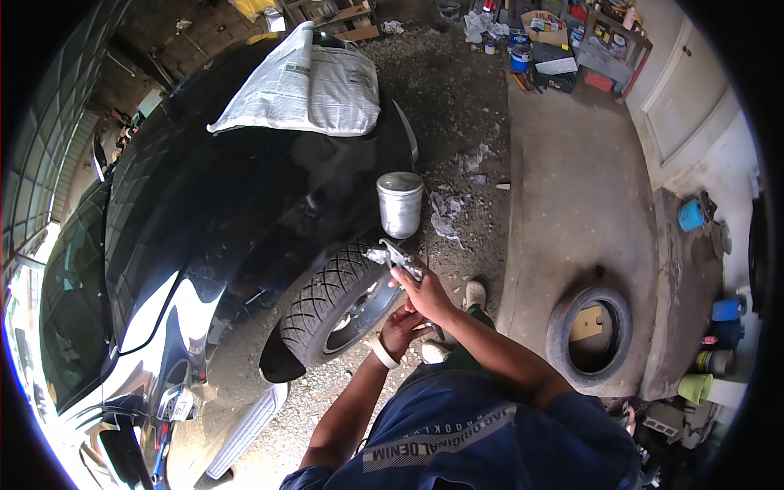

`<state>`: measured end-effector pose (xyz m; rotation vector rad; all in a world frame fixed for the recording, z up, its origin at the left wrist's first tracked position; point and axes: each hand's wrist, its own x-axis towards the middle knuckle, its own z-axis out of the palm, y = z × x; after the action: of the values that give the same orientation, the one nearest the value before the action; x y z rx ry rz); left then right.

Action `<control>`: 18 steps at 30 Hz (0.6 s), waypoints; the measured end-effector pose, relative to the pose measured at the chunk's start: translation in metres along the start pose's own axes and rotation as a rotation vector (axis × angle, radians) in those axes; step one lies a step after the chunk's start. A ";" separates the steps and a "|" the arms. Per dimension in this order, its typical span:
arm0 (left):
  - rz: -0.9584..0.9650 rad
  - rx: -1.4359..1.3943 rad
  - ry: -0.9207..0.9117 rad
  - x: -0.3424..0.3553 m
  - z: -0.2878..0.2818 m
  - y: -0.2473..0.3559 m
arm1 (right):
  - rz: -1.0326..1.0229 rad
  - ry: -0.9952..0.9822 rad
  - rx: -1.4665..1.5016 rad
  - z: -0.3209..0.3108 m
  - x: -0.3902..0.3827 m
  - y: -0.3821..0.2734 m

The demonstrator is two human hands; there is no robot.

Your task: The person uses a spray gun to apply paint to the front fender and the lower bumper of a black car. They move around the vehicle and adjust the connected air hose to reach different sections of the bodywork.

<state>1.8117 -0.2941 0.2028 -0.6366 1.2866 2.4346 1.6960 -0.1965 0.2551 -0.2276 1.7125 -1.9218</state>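
Observation:
A metal spray gun (390, 256) with a large silver cup (399, 208) on top is held upright beside the front tire (322, 306) of a dark car (229, 196). My right hand (426, 294) is closed round the gun's handle. Just below it, my left hand (398, 333) is closed on what looks like the hose fitting (423, 328) at the handle's foot, partly hidden by my fingers. The wheel's rim (355, 318) shows behind both hands. Sheets of newspaper (310, 90) lie over the car's far front part.
A loose tire (559, 335) lies on the concrete strip (572, 188) to my right. Cans, boxes (545, 28) and a shelf stand at the back. Along the right wall (719, 139) are containers (727, 309) and blocks. Paper scraps (445, 216) litter the gravel. My shoes show under my hands.

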 end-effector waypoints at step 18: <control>-0.116 0.100 -0.006 0.055 0.009 0.007 | 0.076 0.326 -0.068 -0.029 0.034 0.018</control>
<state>1.7599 -0.2867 0.1833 -0.6569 1.3219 2.2623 1.6593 -0.1891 0.2248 0.1336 1.9652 -1.9268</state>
